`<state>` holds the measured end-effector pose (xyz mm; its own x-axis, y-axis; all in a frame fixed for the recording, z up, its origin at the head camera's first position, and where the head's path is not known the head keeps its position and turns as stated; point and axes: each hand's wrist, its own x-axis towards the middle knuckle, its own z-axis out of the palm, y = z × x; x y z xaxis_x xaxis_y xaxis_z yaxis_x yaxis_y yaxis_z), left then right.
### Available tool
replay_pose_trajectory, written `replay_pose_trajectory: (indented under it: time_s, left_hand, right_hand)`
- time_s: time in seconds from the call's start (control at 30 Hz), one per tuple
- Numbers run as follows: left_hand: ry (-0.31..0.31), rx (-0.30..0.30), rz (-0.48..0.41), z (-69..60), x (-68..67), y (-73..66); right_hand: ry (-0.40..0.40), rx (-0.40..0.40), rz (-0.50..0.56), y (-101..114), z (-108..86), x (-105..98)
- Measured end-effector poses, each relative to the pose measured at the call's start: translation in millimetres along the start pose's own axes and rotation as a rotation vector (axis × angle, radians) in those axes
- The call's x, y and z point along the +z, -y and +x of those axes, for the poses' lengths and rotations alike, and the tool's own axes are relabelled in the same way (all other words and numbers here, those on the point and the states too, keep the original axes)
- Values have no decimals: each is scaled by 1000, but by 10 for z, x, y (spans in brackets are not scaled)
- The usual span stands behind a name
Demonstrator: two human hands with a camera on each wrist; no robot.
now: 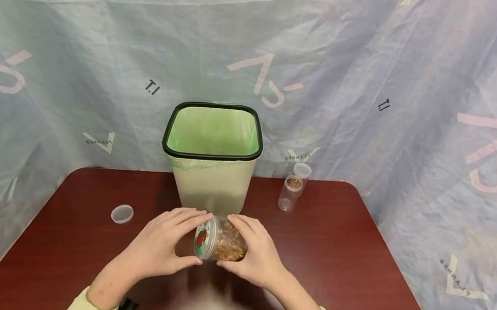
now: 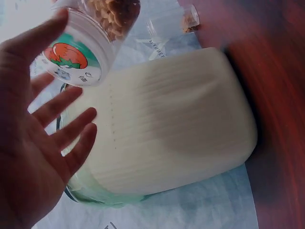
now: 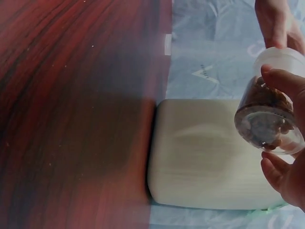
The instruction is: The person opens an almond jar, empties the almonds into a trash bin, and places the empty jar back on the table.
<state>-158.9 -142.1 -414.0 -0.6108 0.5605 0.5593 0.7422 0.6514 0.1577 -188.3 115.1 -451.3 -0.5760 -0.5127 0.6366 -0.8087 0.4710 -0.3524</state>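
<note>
A clear plastic jar (image 1: pixel 231 242) with brown nut-like pieces inside is tilted onto its side in front of the bin, its lid end toward the left. My right hand (image 1: pixel 260 256) grips the jar's body near the base, thumb below and fingers over the top. At the other end, my left hand (image 1: pixel 162 245) pinches the lid (image 1: pixel 203 239), which carries a red fruit picture on green. The left wrist view shows the thumb on the rim of that lid (image 2: pixel 71 59), while the lower fingers spread away from it. The lid sits against the jar.
Behind the hands stands a pale bin (image 1: pixel 214 187) with a black rim and green liner. Two small clear containers, the front container (image 1: pixel 288 198) and the rear container (image 1: pixel 303 171), stand at the back right. A loose round lid (image 1: pixel 122 214) lies on the dark red table (image 1: pixel 337 267) at left.
</note>
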Motion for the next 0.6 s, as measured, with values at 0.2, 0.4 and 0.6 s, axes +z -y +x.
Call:
replay_pose_trajectory:
  time_s: [0.2, 0.4, 0.6]
  left_hand:
    - [-23, -113, 55, 2, 9, -64]
    - [-16, -285, 101, 9, 24, -180]
    - [19, -385, 108, -2, 17, -264]
  right_hand:
    - [-11, -2, -10, 30, 2, -4]
    - [-34, -31, -32, 54, 13, -17]
    - [-36, -28, -35, 63, 11, -26]
